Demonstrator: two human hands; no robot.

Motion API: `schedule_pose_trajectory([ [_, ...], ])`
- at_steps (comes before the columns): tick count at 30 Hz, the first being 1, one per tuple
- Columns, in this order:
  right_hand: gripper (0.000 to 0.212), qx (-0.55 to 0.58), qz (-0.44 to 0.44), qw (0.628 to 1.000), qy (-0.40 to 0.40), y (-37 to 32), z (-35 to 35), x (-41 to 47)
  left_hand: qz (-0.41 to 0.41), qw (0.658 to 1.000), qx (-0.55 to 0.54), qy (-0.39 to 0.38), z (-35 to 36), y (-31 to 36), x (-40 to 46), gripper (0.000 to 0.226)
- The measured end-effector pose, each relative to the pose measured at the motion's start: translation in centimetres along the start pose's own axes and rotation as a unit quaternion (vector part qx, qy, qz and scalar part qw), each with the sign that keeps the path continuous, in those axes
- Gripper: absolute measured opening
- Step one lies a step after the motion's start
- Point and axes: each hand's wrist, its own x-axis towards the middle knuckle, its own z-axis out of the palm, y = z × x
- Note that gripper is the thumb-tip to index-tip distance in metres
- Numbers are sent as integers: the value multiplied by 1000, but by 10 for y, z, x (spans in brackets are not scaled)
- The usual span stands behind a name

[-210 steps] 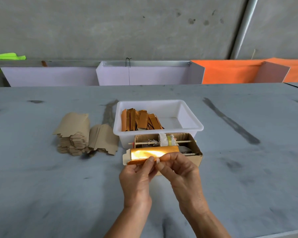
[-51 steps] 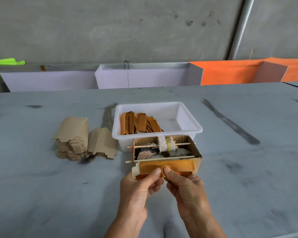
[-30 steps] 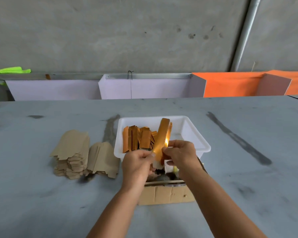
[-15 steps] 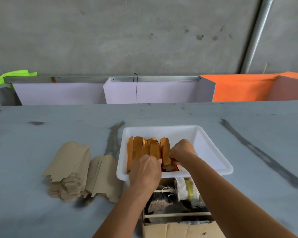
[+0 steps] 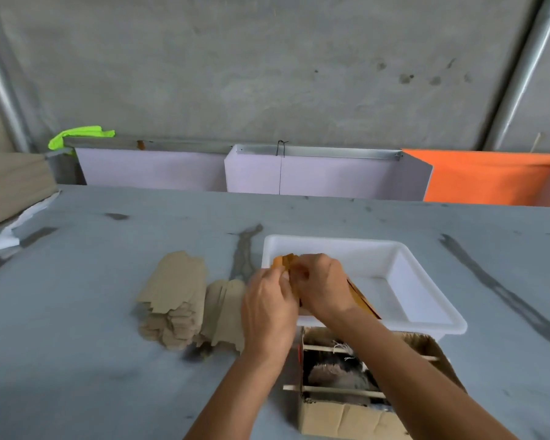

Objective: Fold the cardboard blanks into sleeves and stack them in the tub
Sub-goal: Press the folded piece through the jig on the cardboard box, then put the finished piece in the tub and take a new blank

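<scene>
Grey table (image 5: pixel 77 312), concrete wall (image 5: pixel 267 74), both hands' grip on orange sleeves (image 5: pixel 283 260)

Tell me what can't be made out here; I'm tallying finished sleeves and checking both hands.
Head view only:
- Orange sleeves in the white tub: mostly hidden behind both hands, so no count.
- Left hand and right hand: fingertips are blurred together over the sleeves, grip unclear.
- Cardboard box: contents crossed by the right forearm, near corner cut off by the bottom edge.
- Stack of blanks: layers too fine to count.

White tub (image 5: pixel 426 281), seemingly orange sleeves (image 5: pixel 281 261), tan blanks (image 5: pixel 172 287).
</scene>
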Motion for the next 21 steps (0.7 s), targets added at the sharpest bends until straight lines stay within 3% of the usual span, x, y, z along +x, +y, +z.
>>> schedule_pose_trajectory([
  [4, 20, 31, -102, 993, -49, -41, 29, -24, -87, 993, -16, 80, -40, -22, 5, 26],
  [9, 24, -109, -91, 975, -174, -52, 92, -44, -130, 988, -24, 80, -64, -47, -2, 23],
  [14, 39, -226, -41, 959, -164, -47, 128, -42, -154, 985, -33, 67, -65, -58, -13, 25],
  [18, 26, -357, -119, 913, -157, -50, 136, -48, -166, 982, -42, 76, -69, -62, -12, 26],
  [21, 19, -375, -151, 903, -146, -49, 138, -54, -174, 980, -56, 81, -71, -66, -12, 24],
])
